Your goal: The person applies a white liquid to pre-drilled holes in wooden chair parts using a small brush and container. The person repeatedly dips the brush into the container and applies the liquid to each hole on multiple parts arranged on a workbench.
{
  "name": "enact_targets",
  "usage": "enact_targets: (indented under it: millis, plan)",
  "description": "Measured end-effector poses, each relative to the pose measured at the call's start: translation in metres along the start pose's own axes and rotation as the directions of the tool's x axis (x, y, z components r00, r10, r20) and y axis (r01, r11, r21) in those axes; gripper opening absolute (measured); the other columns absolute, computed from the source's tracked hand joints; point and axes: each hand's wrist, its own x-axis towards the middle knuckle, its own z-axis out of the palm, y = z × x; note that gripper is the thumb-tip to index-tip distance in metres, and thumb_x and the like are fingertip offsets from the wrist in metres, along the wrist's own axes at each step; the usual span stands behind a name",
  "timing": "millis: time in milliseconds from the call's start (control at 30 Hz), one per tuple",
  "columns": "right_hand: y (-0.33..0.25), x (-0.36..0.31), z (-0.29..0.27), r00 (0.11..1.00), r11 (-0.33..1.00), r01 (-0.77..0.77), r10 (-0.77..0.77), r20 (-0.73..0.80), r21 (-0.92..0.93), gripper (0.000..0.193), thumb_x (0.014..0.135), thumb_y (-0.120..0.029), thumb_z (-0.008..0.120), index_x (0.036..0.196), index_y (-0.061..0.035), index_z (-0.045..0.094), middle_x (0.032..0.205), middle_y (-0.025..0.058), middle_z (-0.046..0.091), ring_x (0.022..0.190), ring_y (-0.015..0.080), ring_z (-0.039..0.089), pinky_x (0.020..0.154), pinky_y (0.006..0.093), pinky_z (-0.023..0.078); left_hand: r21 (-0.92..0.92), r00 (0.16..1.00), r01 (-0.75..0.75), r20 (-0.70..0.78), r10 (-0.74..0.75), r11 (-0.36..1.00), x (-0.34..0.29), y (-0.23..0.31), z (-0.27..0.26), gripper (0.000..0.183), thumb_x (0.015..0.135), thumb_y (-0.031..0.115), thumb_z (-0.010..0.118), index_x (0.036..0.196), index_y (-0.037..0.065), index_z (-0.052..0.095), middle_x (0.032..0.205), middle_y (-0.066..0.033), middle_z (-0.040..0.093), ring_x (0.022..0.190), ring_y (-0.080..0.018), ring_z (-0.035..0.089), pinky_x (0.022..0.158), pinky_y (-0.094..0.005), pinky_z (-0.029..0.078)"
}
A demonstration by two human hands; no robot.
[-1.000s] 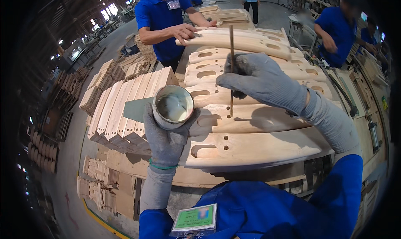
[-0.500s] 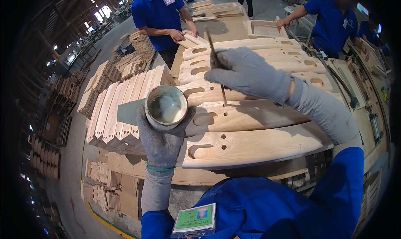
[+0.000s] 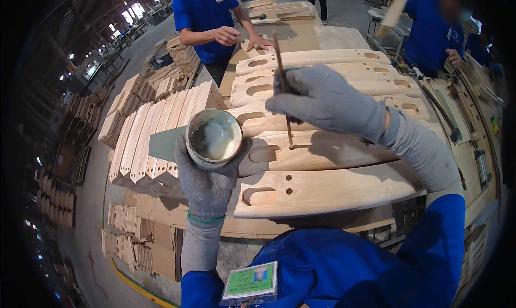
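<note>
In a grey knit glove, my left hand (image 3: 209,187) is wrapped round a round cup (image 3: 215,161) of milky white liquid, likely glue by its look. My right hand (image 3: 328,98), gloved too, pinches a thin wooden stick (image 3: 289,131) held nearly upright. The stick's lower tip meets a small drilled hole in a pale curved wooden slat (image 3: 328,156). Closest to me lies another slat (image 3: 333,192), with an oval slot and two round holes at its left end. Similar slats lie side by side beyond, partly hidden by my right hand and forearm.
A stack of drilled wooden boards (image 3: 161,130) stands left of the cup, a flat green piece (image 3: 164,144) between them. Across the table one co-worker (image 3: 207,23) handles small wood pieces; another (image 3: 430,39) at far right lifts a wooden part (image 3: 396,12). Tools lie along the right bench.
The stick's tip has moved from the farther hole down to the nearer hole of the same slat. The right co-worker has raised a wooden part; the other's hands have come apart.
</note>
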Motion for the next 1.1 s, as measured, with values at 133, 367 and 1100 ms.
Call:
enact_targets:
  millis: [133, 367, 1100]
  plan:
    - [0.027, -0.002, 0.017, 0.897, 0.855, 0.406, -0.441, -0.040, -0.322, 0.026, 0.088, -0.027, 0.058, 0.083, -0.0027, 0.063, 0.062, 0.0099, 0.057, 0.054, 0.0256, 0.054, 0.050, 0.0329, 0.041, -0.191, 0.997, 0.072, -0.004, -0.074, 0.979, 0.003, 0.001, 0.000, 0.035, 0.097, 0.014, 0.038, 0.129, 0.002, 0.032, 0.125, -0.0221, 0.040, 0.113, -0.0383, 0.050, 0.096, -0.0606, 0.043]
    - [0.007, 0.004, -0.002, 0.990, 0.991, 0.131, -0.131, -0.051, -0.005, 0.026, 0.086, -0.027, 0.060, 0.089, -0.0016, 0.063, 0.060, 0.0074, 0.054, 0.053, 0.0165, 0.053, 0.049, 0.0301, 0.041, -0.455, 0.985, 0.138, -0.033, -0.171, 0.880, 0.002, 0.006, 0.000, 0.034, 0.096, 0.010, 0.039, 0.128, 0.001, 0.034, 0.125, -0.0195, 0.043, 0.112, -0.0339, 0.051, 0.096, -0.0562, 0.045]
    - [-0.010, -0.020, 0.045, 0.972, 0.942, 0.068, -0.137, -0.193, -0.327, 0.019, 0.089, -0.028, 0.053, 0.093, -0.0105, 0.054, 0.075, 0.0079, 0.056, 0.058, 0.0250, 0.060, 0.047, 0.0380, 0.044, 0.807, 0.916, -0.318, 0.125, 0.382, 0.498, -0.003, -0.002, 0.011, 0.072, 0.067, 0.005, 0.080, 0.126, -0.004, 0.039, 0.120, -0.0139, 0.050, 0.111, -0.0220, 0.050, 0.095, -0.0323, 0.040]
